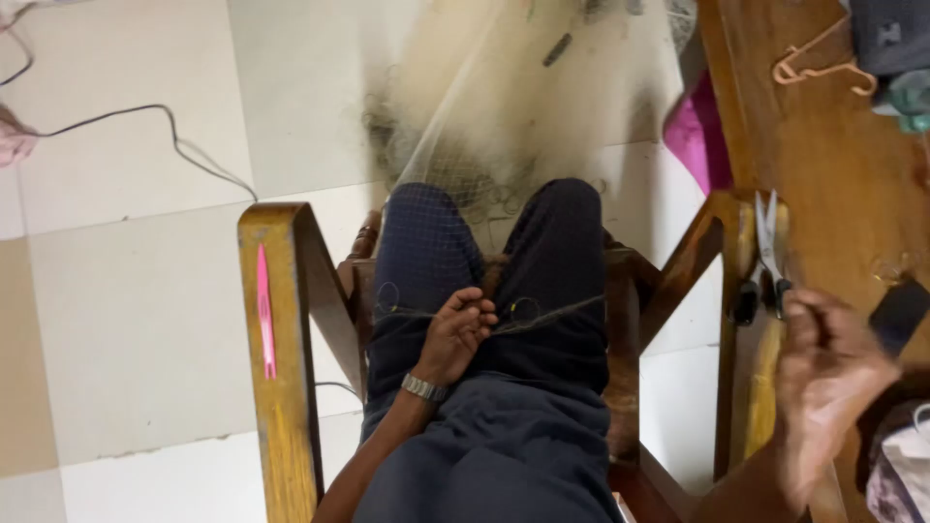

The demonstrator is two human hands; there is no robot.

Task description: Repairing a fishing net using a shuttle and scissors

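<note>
1. Pale fine-mesh fishing net (465, 126) drapes from the floor up over the seated person's knees; its dark edge cord (542, 318) runs across the lap, threaded with small rings.
2. Left hand (457, 334) rests on the lap at that cord, fingers curled together and pinched on it, near the middle of the cord's run.
3. Right hand (823, 387) is raised well to the right of the cord, beside the wooden table (823, 184). It is motion-blurred; cannot tell whether its fingers grip anything, possibly a thread.
4. Scissors (765, 257) lie at the table's edge, just above the right hand.
5. Pink netting needle (263, 310) lies on the chair's wooden armrest (281, 387), left of the cord and clear of both hands.
6. Step in hand, by my reading: mending or tying along the edge cord, left hand anchoring the spot.
7. Next move likely calls for keeping the cord taut under the left pinch while the right hand comes back to it.
</note>
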